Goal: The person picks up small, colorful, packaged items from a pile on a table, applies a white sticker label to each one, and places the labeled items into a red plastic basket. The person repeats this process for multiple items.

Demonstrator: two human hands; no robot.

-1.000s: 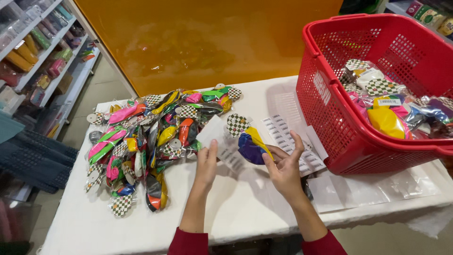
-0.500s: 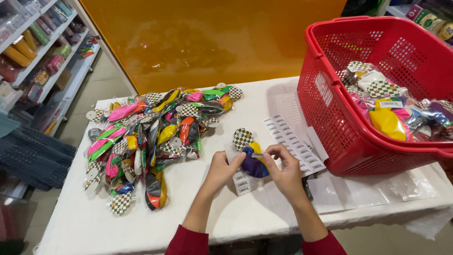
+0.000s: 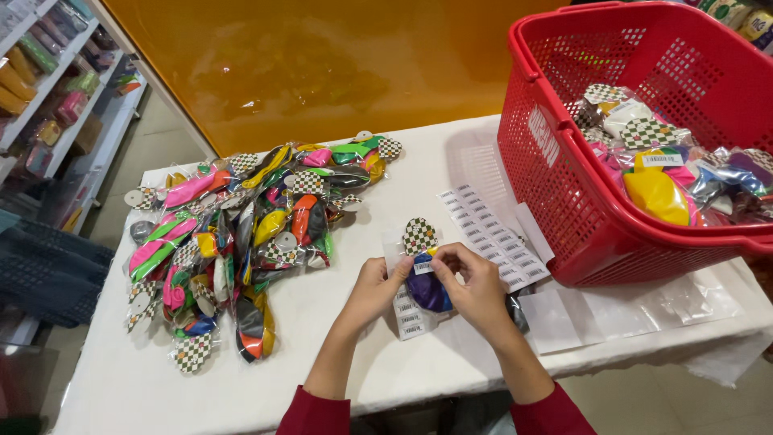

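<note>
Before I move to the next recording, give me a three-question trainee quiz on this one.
1. True or false: the red basket stands on the person's left.
2. Which does the packet in both hands carry on top? A) checkered header card B) plain blue lid C) metal clip
3. Fill in: the pile of packets lies on the white ____.

Key
1. False: it stands to the right, past the right hand.
2. A: the left hand and the right hand hold the packet, and the checkered card sticks up above the fingers.
3. Table. Sticker sheets lie on it too, beside the basket.
</note>
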